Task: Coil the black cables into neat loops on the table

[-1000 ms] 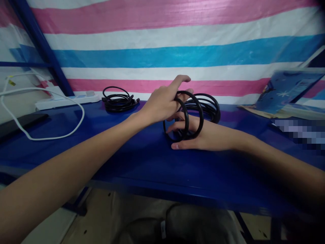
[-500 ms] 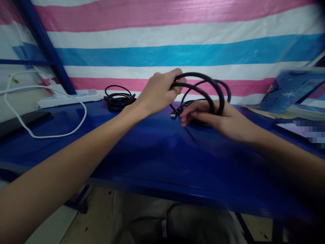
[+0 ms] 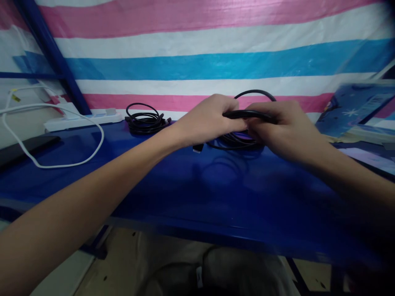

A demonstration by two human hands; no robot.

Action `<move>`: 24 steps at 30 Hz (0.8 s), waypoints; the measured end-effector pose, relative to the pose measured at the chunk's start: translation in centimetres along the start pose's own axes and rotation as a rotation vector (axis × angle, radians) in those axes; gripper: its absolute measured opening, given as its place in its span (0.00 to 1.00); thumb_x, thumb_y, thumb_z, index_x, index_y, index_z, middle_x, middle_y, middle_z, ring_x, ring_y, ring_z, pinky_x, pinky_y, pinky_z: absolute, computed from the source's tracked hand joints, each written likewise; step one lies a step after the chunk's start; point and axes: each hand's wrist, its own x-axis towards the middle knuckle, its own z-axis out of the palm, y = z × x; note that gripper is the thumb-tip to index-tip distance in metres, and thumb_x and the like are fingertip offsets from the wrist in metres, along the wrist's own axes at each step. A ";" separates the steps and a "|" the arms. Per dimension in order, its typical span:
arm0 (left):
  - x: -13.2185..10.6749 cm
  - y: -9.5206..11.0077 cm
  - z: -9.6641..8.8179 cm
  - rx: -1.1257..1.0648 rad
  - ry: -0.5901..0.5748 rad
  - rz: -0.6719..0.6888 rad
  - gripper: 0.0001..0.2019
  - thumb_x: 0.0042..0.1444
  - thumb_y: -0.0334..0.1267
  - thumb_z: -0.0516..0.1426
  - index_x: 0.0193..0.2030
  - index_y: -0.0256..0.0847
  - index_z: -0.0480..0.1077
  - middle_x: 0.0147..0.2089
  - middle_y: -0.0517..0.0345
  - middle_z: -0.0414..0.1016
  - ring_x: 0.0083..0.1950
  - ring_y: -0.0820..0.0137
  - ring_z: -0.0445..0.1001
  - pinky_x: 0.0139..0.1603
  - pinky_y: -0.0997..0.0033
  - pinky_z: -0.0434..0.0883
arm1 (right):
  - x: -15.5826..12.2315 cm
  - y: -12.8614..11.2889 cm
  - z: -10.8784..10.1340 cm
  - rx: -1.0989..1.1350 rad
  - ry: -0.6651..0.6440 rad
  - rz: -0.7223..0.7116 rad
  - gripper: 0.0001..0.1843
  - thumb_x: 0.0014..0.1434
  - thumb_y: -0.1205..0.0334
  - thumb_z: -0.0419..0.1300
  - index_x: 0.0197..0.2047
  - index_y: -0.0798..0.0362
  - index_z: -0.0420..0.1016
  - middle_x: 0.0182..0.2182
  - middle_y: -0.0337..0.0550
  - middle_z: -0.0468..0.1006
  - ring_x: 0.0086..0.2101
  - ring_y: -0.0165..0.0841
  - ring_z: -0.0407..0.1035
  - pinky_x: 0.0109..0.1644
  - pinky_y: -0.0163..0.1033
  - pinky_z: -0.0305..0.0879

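Note:
Both hands meet above the blue table, closed on a looped black cable point(image 3: 253, 114). My left hand point(image 3: 210, 119) pinches the loops from the left. On the other side, my right hand point(image 3: 284, 125) has its fingers wrapped round the same cable, a thick bundle of strands showing between the two. One loop arches up behind the fingers. A metal-tipped plug point(image 3: 198, 148) hangs below my left wrist. Behind and beneath the hands lies another black coil point(image 3: 237, 142), partly hidden by them; whether it joins the held cable I cannot tell.
A second coiled black cable point(image 3: 148, 123) lies at the back left. Further left are a white power strip point(image 3: 83, 122), a white cord point(image 3: 74, 165) and a dark flat object point(image 3: 29, 150). At right are a blue printed package point(image 3: 348, 111) and a phone-like device point(image 3: 370, 159).
My right hand has risen and come up against my left. The cable loops, wide and standing before, are now gathered into a tighter bundle. The plug has shifted left.

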 end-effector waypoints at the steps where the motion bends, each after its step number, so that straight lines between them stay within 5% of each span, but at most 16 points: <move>1: 0.0 0.0 0.2 -0.006 -0.008 -0.015 0.11 0.56 0.36 0.57 0.24 0.36 0.64 0.23 0.60 0.60 0.29 0.75 0.67 0.33 0.69 0.64 | 0.0 0.0 0.0 0.018 -0.018 0.010 0.09 0.49 0.71 0.51 0.19 0.55 0.63 0.16 0.34 0.59 0.18 0.22 0.52 0.20 0.32 0.43; 7: 0.1 -0.3 0.4 -0.257 0.190 -0.116 0.14 0.57 0.41 0.55 0.24 0.39 0.60 0.20 0.64 0.53 0.26 0.78 0.61 0.29 0.70 0.59 | -0.1 0.5 0.0 0.388 -0.143 0.065 0.03 0.53 0.70 0.57 0.30 0.55 0.72 0.16 0.34 0.67 0.19 0.25 0.62 0.22 0.33 0.56; 12: 0.4 -0.9 -0.2 -0.639 0.288 -0.200 0.24 0.61 0.49 0.52 0.22 0.43 0.43 0.17 0.67 0.40 0.17 0.80 0.41 0.20 0.70 0.47 | -0.5 0.7 0.4 0.333 -0.134 -0.137 0.18 0.52 0.62 0.65 0.47 0.47 0.71 0.45 0.41 0.74 0.45 0.37 0.70 0.47 0.41 0.69; 16: 0.5 -0.9 -0.1 -0.801 0.303 -0.239 0.27 0.64 0.52 0.48 0.21 0.42 0.39 0.17 0.67 0.36 0.16 0.80 0.43 0.18 0.73 0.53 | -1.1 0.7 1.2 -0.008 -0.246 -0.417 0.34 0.57 0.54 0.62 0.64 0.47 0.58 0.61 0.47 0.58 0.61 0.40 0.55 0.66 0.47 0.54; 24: 0.5 -0.7 0.4 -0.814 0.324 -0.307 0.25 0.68 0.52 0.39 0.22 0.42 0.38 0.18 0.65 0.37 0.16 0.81 0.42 0.18 0.76 0.57 | -1.1 1.5 2.5 -0.161 -0.256 -0.490 0.40 0.55 0.51 0.63 0.68 0.48 0.54 0.65 0.49 0.50 0.65 0.49 0.47 0.68 0.54 0.47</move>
